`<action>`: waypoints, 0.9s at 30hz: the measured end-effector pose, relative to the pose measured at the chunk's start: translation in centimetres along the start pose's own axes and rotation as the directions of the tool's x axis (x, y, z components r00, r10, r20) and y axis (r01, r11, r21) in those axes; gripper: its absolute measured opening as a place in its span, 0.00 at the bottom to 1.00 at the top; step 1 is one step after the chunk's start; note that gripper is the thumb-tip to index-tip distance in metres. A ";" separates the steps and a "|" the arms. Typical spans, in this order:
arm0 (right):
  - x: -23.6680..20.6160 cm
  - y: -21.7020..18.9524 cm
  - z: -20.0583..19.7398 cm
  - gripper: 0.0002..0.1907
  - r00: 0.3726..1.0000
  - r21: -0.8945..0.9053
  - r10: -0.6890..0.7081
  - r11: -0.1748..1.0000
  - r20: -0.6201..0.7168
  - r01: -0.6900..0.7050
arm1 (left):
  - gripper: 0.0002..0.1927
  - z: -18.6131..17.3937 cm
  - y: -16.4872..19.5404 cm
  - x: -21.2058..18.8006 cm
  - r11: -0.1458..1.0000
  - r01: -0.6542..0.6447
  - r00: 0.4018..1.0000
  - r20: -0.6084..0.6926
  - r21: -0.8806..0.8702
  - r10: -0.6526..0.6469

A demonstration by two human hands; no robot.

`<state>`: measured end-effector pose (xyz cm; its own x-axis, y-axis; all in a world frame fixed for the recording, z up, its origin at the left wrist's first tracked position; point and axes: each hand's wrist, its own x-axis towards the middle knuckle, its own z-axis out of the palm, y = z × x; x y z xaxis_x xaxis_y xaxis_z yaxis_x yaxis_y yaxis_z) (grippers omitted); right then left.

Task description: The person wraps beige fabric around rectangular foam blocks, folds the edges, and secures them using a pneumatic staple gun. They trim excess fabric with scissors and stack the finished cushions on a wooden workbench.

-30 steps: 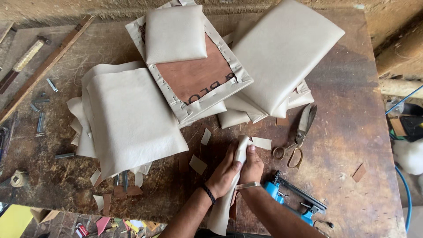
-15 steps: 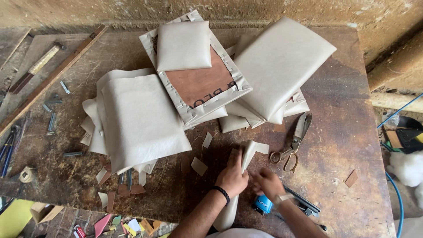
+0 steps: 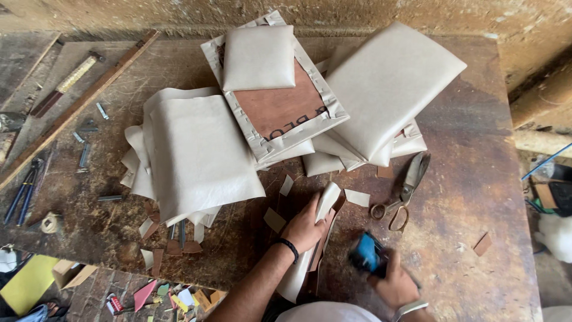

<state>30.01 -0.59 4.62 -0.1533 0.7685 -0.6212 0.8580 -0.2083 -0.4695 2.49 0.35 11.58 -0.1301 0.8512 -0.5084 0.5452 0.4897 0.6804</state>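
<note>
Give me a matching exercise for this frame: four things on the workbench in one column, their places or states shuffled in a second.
Things:
1. metal scissors
2. blue hand tool
3. narrow strip of cream leatherette
4. small cream cushion pad

Places or states:
A. on top of the upturned brown board
B. gripped in the right hand
C. lying on the bench, right of the strip
D. pressed under the left hand

Pairs: 1-C, 2-B, 3-D, 4-A

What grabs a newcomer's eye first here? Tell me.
The heap of cream leatherette-covered cushion panels at the middle of the worn wooden workbench. Just below, the left hand presses a narrow cream strip, while the right hand grips a blue tool beside the metal scissors.
</note>
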 end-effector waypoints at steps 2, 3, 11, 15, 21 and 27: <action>0.6 -1.4 -1.7 0.31 0.999 -0.014 0.045 0.999 0.026 -0.045 | 0.43 0.3 -0.5 0.2 0.999 0.038 0.999 0.019 -0.006 -0.038; 0.3 -1.9 -2.2 0.26 0.997 0.209 -0.016 0.978 0.078 -0.001 | 0.43 0.5 -0.7 0.3 0.999 0.050 0.998 0.030 -0.010 -0.050; 0.3 -7.3 -3.1 0.10 0.970 0.673 -0.242 0.720 0.019 0.167 | 0.46 1.0 -1.1 0.8 0.999 0.030 0.999 0.022 -0.009 -0.030; 0.4 -7.9 -3.0 0.12 0.981 0.614 -0.192 0.779 0.035 0.130 | 0.46 1.0 -0.7 0.7 0.999 -0.011 1.000 -0.027 0.040 0.012; 0.5 -7.5 -3.6 0.16 0.990 0.468 -0.095 0.883 0.105 0.035 | 0.49 0.3 -0.3 0.4 0.988 0.118 0.992 0.039 0.101 -0.122; -1.5 -6.2 -2.6 0.36 0.994 -0.228 0.058 0.973 0.088 -0.037 | 0.52 0.5 -0.5 3.6 0.985 0.157 0.987 -0.029 -0.072 -0.159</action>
<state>26.20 1.13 10.04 -0.1459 0.6988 -0.7003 0.9522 -0.0930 -0.2911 2.16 3.08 9.22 -0.2394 0.7676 -0.5946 0.4570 0.6294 0.6285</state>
